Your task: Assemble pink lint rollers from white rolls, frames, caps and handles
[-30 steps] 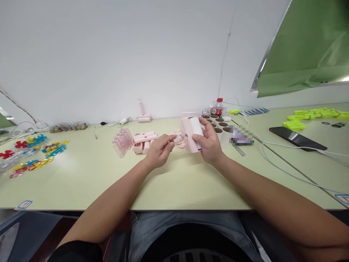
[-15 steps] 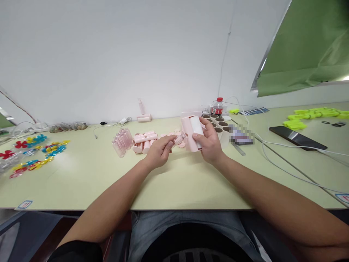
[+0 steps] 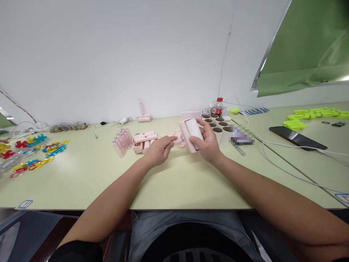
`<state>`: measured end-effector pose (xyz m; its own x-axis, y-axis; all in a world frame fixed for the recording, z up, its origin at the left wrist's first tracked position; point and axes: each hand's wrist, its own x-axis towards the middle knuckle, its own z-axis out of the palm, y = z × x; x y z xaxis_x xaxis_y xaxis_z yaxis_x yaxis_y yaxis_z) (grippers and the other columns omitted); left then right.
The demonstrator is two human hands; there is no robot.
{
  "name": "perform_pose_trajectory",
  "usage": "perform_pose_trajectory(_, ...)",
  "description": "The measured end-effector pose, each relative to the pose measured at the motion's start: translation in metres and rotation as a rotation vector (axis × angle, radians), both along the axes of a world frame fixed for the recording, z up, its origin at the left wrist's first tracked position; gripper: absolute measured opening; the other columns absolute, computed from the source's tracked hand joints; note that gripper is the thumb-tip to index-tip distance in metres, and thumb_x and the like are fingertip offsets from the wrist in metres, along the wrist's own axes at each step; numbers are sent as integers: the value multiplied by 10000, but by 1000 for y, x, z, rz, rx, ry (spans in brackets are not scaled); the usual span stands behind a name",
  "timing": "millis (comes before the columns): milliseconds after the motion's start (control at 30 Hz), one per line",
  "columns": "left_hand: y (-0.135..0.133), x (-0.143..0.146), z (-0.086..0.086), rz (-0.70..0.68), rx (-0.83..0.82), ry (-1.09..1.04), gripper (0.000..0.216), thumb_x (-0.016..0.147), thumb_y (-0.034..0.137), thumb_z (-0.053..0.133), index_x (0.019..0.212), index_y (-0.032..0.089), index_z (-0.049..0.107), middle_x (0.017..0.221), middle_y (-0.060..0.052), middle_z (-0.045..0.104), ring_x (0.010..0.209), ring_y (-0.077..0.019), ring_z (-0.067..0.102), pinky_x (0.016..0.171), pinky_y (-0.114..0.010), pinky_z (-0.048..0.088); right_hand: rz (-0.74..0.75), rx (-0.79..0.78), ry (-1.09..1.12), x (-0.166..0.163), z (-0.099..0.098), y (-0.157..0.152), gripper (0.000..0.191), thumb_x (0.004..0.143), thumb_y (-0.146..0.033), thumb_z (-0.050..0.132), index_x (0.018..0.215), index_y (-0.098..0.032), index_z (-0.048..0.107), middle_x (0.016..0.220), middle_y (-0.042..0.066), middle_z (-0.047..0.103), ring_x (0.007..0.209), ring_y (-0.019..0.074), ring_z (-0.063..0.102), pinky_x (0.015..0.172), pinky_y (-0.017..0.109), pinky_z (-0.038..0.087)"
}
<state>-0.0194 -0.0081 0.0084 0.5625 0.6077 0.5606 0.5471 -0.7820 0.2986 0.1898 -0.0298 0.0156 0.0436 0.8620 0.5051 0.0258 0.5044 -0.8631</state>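
Note:
My right hand (image 3: 208,142) grips a pink lint roller (image 3: 187,140) with a white paper roll (image 3: 194,133) in its casing. The roller is tilted above the table, thumb across its near side. My left hand (image 3: 160,150) is just left of it, fingers and thumb pressed together; what they hold, if anything, I cannot make out. Beyond its fingertips lie small round pink pieces (image 3: 178,140). Several pink roller casings (image 3: 145,137) lie left of that hand, beside a row of clear pink handles (image 3: 122,142).
A lint roller (image 3: 144,118) with an upright handle stands by the wall. Cardboard-cored rolls (image 3: 217,129), a cola bottle (image 3: 217,107) and a phone (image 3: 297,137) are to the right, with a white cable (image 3: 268,156). Colourful plastic pieces (image 3: 35,156) lie left.
The lint roller in my right hand has turned and tilted a little. The clear piece that showed at my left fingertips is no longer plain to see there.

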Motion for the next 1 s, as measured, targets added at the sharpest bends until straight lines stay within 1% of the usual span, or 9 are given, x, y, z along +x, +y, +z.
perform_pose_trajectory(133,0,-2,2,39,-9,73,377,989,296,344,1227,153,600,1007,-97,700,956,-223,648,826,-353,504,-65,-18,-95,0,-3,2,601,728,-281,642,1290,-224,439,943,58,609,812,229,604,660,372,529)
perform_pose_trajectory(333,-1,-3,1,66,-52,140,393,990,302,341,1259,167,594,1072,-95,697,989,-224,651,861,-362,509,-132,-73,-268,0,-7,4,613,726,-286,637,1306,-230,447,1033,79,606,923,262,605,792,437,507)
perform_pose_trajectory(467,0,-2,0,70,-52,147,394,987,298,345,1262,168,596,1073,-96,701,1006,-229,648,876,-369,507,-142,-93,-292,0,-7,4,613,732,-293,631,1313,-231,443,1047,83,607,954,269,601,820,445,498)
perform_pose_trajectory(700,-1,-2,1,72,-46,145,386,984,293,346,1250,173,598,1066,-89,701,985,-223,646,854,-360,511,-146,-101,-307,-1,-7,2,620,737,-309,629,1320,-231,434,1080,89,603,991,278,588,856,463,484)
perform_pose_trajectory(900,-1,-1,-1,97,-19,152,368,973,274,355,1225,171,603,1007,-86,703,918,-227,649,797,-363,508,-62,-138,-274,-3,-8,1,720,711,-323,655,1366,-209,376,1168,112,562,1055,284,566,887,467,484)
perform_pose_trajectory(1000,0,-1,-2,72,-27,106,362,974,275,354,1205,172,612,1019,-89,704,932,-223,649,817,-366,509,6,-144,-204,-1,-7,4,693,742,-364,651,1358,-202,379,1172,113,564,1047,276,575,859,445,505)
